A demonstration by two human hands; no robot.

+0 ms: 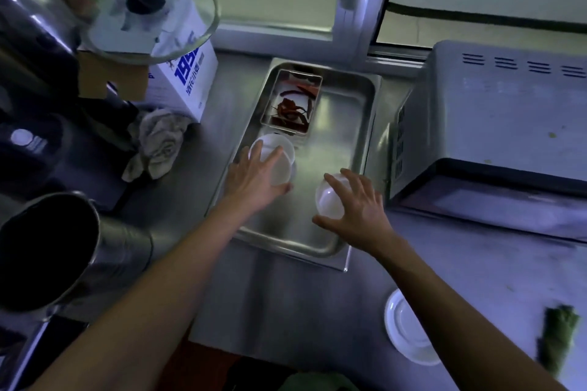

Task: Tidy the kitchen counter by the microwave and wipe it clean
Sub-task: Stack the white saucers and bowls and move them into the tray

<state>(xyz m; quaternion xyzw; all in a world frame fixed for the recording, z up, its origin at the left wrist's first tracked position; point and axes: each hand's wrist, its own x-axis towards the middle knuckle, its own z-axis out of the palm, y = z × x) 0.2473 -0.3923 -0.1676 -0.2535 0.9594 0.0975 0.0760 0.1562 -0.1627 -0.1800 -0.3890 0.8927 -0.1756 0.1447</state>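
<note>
I'm mid-tidy, wiping not begun yet afaict. Centre of frame: steel tray [359,124] sits on the counter [286,301] just left of the microwave [495,124]. My left hand [254,181] has fingers curled over a clear plastic tub [273,157] at the tray's left side; my right hand [359,203] grips a small white bowl [328,198] from above, fingers spread round it, near the tray's right side. Can't tell if either is lifted or resting. Small tin w/ dried chillies [292,101] sits at the tray's top left. Next, I reckon: lift both out, clear the tray, then fetch the rag [158,143], mid-left. White lid [406,330] lower right also needs moving.
</note>
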